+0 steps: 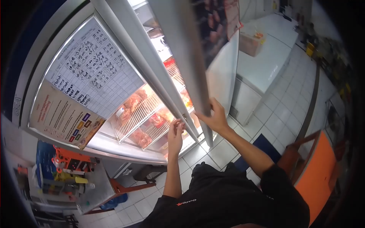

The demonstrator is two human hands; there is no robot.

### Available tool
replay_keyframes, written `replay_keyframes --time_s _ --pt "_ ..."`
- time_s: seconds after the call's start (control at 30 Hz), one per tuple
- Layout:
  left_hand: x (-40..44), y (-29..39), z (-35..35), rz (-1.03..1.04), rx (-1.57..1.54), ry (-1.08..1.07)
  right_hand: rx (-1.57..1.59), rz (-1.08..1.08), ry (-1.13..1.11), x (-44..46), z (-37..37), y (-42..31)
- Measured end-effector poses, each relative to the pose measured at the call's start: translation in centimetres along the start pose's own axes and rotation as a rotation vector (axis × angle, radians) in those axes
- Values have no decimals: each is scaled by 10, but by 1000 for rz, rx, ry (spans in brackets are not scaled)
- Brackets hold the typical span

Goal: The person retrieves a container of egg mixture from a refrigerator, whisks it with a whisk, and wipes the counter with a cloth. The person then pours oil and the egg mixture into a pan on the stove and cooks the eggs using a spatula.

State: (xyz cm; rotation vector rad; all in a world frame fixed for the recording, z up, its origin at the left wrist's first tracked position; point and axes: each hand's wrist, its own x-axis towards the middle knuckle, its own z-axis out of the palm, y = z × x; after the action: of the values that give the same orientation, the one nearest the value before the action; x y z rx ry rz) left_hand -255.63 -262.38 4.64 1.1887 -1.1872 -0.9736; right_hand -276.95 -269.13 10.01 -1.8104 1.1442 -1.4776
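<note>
Chiller (pixel 22 72): lit cabinet with two doors, the largest thing in view.
Blue container (pixel 42 167): below the chiller's lower left corner, behind an orange item (pixel 64 159) too unclear to identify.
Poster (pixel 61 116): printed, fixed to the lower part of the chiller's left door (pixel 137 45), which stands closed.
Tabletop (pixel 91 195): grey, below the chiller, with a red-brown edge.
Chart (pixel 95 72): handwritten grid on the chiller's left door, above the poster.
Wire shelves (pixel 131 124): white, one above another inside the chiller.
Meat packs (pixel 133 102): clear wrapping, resting on the chiller's shelves.
Left hand (pixel 175 137): at the chiller's opening, near the edge of the left door; fingers loosely bent, contact cannot be told.
Right door (pixel 223 78): swung outward from the chiller, its long edge toward the person.
Right hand (pixel 216 117): in front of the chiller, wrapped around the edge of the right door, holding it.
Chest freezer (pixel 275 38): white, right of the chiller, beyond the right door.
Carton (pixel 248 43): on the chest freezer, at the end nearer the chiller.
Orange board (pixel 319 178): right of the chiller, near the person's right sleeve.
</note>
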Motion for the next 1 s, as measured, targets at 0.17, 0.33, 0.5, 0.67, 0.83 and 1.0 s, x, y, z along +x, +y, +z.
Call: replay_keyframes --time_s 0.17,0.33,0.5,0.67,0.83,1.0 --pt "80 145 82 209 92 -221 -220 -143 164 -61 -111 27" --pt "229 193 170 522 111 -319 -261 65 251 -96 -207 52" --pt "383 185 268 681 283 20 -469 44 618 -100 -251 88" --pt "442 196 310 734 191 198 -292 243 728 -94 -279 118" --pt "497 199 317 760 136 188 -258 209 958 -87 -287 140" --pt "518 192 341 1028 265 561 -270 146 994 -85 -278 143"
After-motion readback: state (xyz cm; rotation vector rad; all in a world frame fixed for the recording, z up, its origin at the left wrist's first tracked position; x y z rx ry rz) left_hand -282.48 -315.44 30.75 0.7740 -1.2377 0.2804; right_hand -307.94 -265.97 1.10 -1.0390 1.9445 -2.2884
